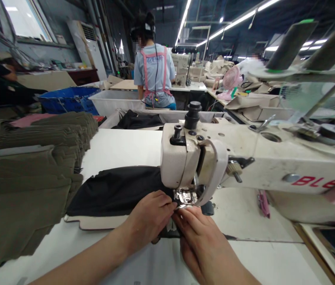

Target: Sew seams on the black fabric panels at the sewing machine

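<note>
A black fabric piece with a beige edge layer point(116, 192) lies on the white sewing table, running under the sewing machine head point(175, 158). My left hand point(151, 215) is closed on the cloth just left of the metal presser foot point(186, 197), its fingertips close to the foot. On the near side of the foot, my right hand point(201, 237) has its fingers bent and pressed together on the same black fabric. The fingertips of both hands nearly meet. Cloth directly beneath the fingers and the needle point are hidden.
Stacked olive-grey fabric pieces point(31, 178) fill the table's left side. Pink-handled snips point(264, 204) lie right, under the machine arm. Beyond the table stand a bin of black cloth point(139, 118), a blue crate point(69, 99) and a person in a pink-strapped apron point(155, 71). Thread cones point(290, 45) stand upper right.
</note>
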`<state>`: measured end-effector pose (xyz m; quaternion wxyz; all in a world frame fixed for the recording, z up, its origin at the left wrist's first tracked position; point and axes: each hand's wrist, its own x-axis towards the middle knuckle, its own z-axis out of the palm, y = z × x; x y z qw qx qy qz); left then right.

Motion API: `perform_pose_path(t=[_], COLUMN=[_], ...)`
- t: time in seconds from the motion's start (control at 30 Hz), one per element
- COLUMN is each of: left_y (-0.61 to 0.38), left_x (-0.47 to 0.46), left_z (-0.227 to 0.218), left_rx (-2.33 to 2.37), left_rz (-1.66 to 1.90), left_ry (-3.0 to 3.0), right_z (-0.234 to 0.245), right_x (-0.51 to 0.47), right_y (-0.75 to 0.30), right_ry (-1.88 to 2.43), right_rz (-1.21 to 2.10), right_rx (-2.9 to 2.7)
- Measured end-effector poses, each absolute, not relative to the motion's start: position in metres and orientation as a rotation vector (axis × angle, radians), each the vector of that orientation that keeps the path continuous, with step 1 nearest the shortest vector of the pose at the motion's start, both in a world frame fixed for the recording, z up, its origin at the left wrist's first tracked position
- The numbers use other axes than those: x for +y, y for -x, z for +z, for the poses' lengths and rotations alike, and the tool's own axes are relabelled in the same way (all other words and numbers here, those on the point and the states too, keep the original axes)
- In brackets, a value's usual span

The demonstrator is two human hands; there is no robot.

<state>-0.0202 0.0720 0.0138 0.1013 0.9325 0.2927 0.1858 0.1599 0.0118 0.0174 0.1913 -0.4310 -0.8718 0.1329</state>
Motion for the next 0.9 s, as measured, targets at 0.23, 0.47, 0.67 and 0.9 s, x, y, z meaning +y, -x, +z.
perform_pose_path(t=[0.23, 0.47, 0.67, 0.9], left_y=[0.024, 0.020, 0.017, 0.016], left_x=[0.078, 0.079, 0.083, 0.081], left_z=[0.008, 0.007, 0.003, -0.001], left_rx=[0.878, 0.901, 0.882, 0.850], left_rz=[0.836, 0.967, 1.082, 1.062], left_ry=[-2.502, -2.454, -2.535, -2.633], right_z=[0.008, 0.002, -0.002, 0.003], right_x=[0.005, 0.009, 0.008, 0.008], right_y=[-0.164, -0.163, -0.166, -0.167], right_ry=[1.282, 1.316, 1.351, 1.304], right_rz=[0.291, 0.262, 0.294, 0.257], right_rx=[-2.390, -2.394, -2.409, -2.355])
